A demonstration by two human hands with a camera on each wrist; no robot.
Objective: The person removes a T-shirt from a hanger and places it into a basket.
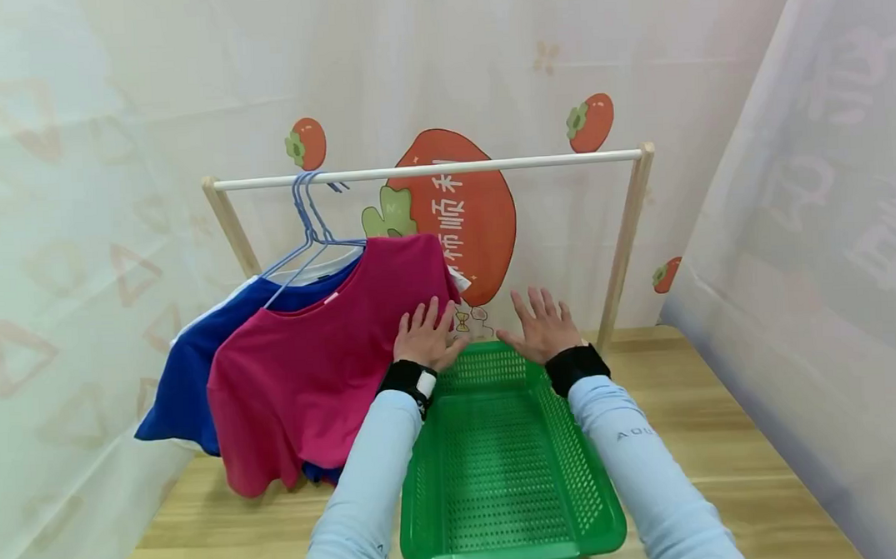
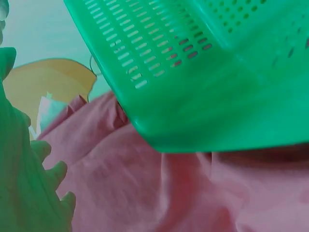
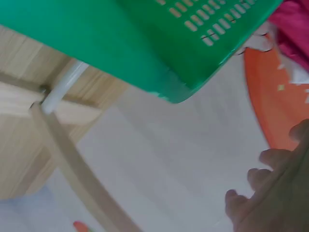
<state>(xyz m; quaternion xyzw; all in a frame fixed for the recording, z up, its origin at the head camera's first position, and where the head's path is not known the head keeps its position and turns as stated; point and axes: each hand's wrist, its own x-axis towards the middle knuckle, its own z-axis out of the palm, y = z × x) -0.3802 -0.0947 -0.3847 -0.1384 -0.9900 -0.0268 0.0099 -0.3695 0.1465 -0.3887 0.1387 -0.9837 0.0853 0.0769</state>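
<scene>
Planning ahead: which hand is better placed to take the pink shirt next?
Probably the left hand: it's near the pink shirt, while the right hand is farther off, across the green basket.

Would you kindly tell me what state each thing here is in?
Left hand: fingers spread, holding nothing
Right hand: fingers spread, holding nothing
Green basket: upright, nothing visible inside
Rack: standing upright
Blue hangers: hooked on the rack
Pink shirt: hanging in front
Blue shirt: hanging, partly covered
White garment: mostly hidden
Wristbands: strapped on
</scene>
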